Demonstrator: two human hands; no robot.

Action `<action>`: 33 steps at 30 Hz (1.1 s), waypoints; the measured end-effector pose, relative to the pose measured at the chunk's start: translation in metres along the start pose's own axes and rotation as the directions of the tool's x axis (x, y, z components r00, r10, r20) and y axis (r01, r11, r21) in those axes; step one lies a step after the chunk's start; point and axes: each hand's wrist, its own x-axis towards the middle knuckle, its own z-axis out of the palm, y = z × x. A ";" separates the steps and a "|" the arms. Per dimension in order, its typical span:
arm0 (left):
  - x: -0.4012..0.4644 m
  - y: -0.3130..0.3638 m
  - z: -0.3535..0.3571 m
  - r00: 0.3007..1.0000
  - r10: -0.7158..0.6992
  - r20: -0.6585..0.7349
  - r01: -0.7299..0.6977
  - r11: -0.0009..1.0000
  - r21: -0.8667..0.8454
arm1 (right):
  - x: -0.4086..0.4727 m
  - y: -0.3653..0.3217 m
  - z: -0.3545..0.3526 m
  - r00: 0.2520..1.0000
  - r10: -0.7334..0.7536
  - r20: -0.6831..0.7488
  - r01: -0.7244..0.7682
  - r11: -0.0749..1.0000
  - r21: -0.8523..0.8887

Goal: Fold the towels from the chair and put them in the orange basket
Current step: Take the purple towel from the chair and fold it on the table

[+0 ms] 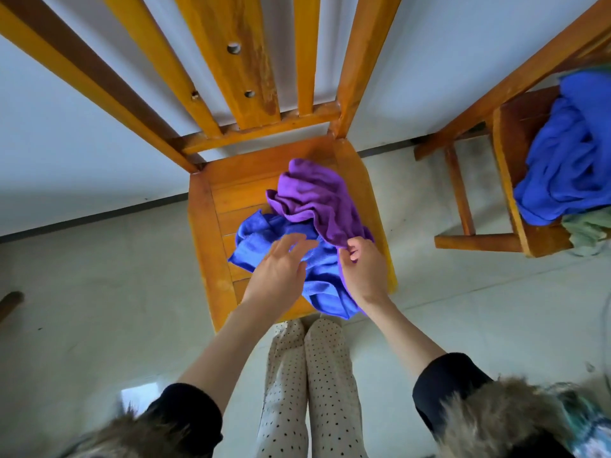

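— What lies behind the chair?

— A plain pale wall (446, 44), evenly lit, meeting the floor (99, 309) along a dark skirting strip (92, 214).

— And the floor itself?

— Pale grey, smooth, faintly mottled. A bright patch of reflected light (139, 393) sits on it on the near left.

— Any other furniture?

— A second wooden chair (489, 180) stands to the right, its back against the same wall, in a darker orange-brown finish. Its rungs and legs cast soft shadows on the floor.

— Anything at the edges?

— A small brown shape (11, 302) at the far left, too cropped to identify.
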 end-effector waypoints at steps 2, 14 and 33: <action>0.007 0.011 -0.003 0.997 0.044 -0.065 -0.041 0.998 0.039 | -0.007 -0.011 -0.015 1.000 -0.016 0.013 0.014 0.990 0.142; 0.010 0.107 -0.102 0.923 0.182 -0.339 -0.183 0.983 0.031 | -0.041 -0.100 -0.147 0.912 -0.405 -0.066 0.410 0.889 0.205; -0.096 0.228 -0.358 0.700 0.283 -0.655 -0.405 0.914 -0.037 | -0.141 -0.306 -0.343 0.567 -0.748 -0.343 0.764 0.634 -0.119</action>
